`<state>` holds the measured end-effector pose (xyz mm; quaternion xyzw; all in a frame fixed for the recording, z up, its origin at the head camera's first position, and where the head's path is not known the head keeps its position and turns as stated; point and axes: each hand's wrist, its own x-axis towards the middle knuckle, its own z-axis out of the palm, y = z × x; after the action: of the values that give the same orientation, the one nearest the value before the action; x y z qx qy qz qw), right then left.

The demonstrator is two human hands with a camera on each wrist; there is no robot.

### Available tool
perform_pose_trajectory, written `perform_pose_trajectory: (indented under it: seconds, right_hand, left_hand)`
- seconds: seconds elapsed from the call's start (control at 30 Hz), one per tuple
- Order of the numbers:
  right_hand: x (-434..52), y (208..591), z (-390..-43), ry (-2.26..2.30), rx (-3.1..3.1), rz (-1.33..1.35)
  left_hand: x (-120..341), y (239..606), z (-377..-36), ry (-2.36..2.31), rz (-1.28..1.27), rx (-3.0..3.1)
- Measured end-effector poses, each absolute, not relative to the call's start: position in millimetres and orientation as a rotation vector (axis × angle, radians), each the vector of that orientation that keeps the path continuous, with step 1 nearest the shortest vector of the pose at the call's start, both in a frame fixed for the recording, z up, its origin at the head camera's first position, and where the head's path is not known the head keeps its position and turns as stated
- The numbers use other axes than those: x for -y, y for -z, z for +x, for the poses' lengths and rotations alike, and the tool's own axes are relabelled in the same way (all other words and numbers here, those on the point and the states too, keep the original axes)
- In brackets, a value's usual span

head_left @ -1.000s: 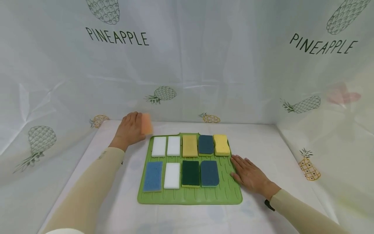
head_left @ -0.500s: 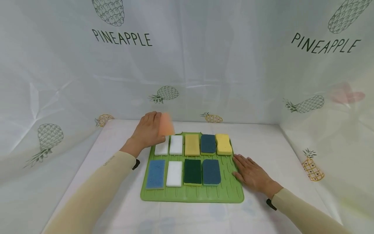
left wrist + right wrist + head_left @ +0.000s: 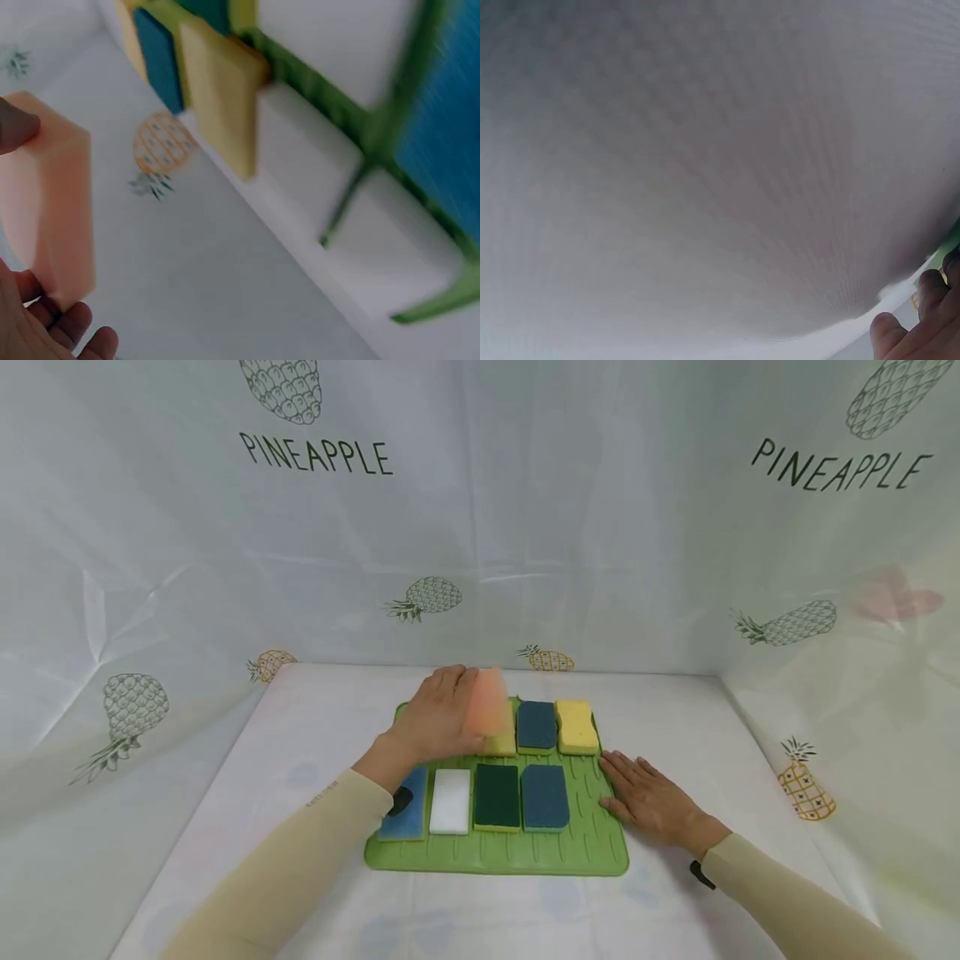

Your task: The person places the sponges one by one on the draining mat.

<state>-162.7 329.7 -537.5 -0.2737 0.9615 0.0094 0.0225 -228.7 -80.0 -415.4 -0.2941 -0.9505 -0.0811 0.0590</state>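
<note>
The orange sponge [image 3: 487, 702] is a pale peach-orange block, plain on every face that shows, thick and blunt-cornered, a little blurred in the head view. The left hand [image 3: 438, 718] pinches it up on its edge, clear of the mat: the wrist view shows the thumb [image 3: 16, 126] on one broad face and the fingertips [image 3: 64, 322] curled under the other. The sponge sticks out at 3 o'clock from that hand and hangs over the far row of the green mat [image 3: 585, 847], above where the tan-yellow sponge [image 3: 501, 742] peeks out at its 6 o'clock.

At 3 o'clock from the held sponge sit a dark blue sponge [image 3: 536, 725] and then a bright yellow sponge [image 3: 577, 727], finishing the far row. The near row, at 6 o'clock from the hand, reads left to right: light blue sponge [image 3: 408, 810], partly under the left sleeve, white sponge [image 3: 450, 800], dark green sponge [image 3: 497, 795] and a second blue sponge [image 3: 545, 797].

The right hand [image 3: 652, 802] lies flat, fingers spread and straight, palm down at the mat's right edge, fingertips just onto the green. It is well apart from the orange sponge, at roughly 4 o'clock from it, holding nothing. Its wrist view is nearly all blurred white cloth [image 3: 705, 172], with only fingertips [image 3: 900, 334] at the corner.
</note>
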Motion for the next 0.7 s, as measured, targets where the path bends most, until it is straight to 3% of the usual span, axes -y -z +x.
perform_pose_trajectory:
  seconds: [0.7]
  right_hand:
    - [-335.6, 532.1, -164.3, -0.084, -2.947, -0.911]
  left_hand:
    - [-65.5, 464.4, -179.8, 0.131, -1.246, 2.933]
